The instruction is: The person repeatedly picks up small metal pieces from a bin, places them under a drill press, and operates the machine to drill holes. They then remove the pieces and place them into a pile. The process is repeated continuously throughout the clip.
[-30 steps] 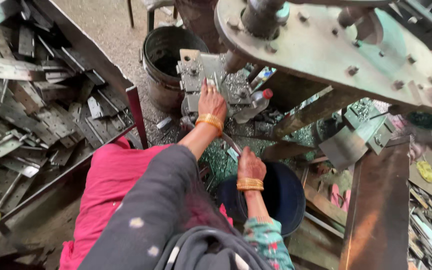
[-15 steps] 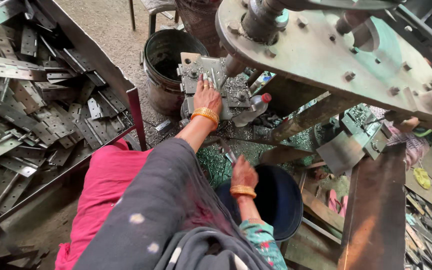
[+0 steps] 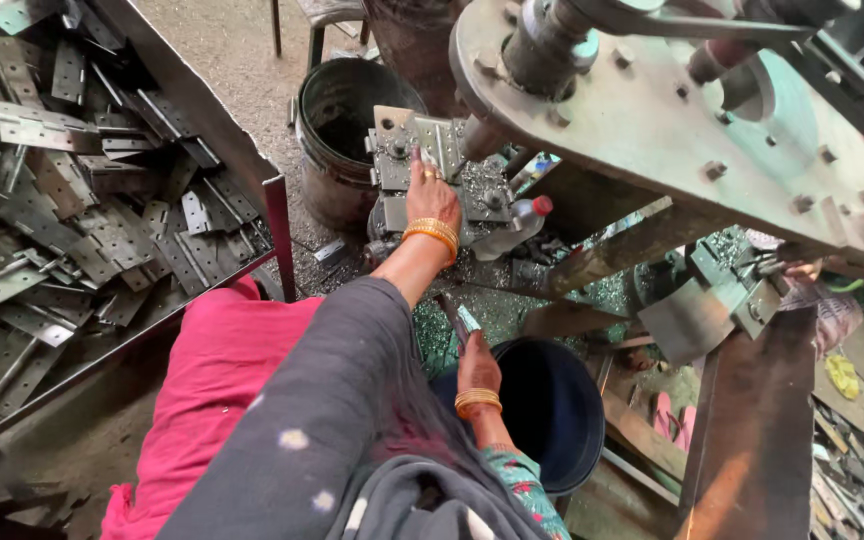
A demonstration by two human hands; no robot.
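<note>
Left hand (image 3: 432,195) now rests open-fingered on the hinge plate (image 3: 422,140) at the press die, further forward than before, while right hand (image 3: 477,365) grips another plate (image 3: 464,322) over the dark bucket (image 3: 562,420).

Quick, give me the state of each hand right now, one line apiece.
Left hand: fingers laid on the metal plate on the press bed; grip cannot be told.
Right hand: closed around thin metal strips above the dark tub.
</note>
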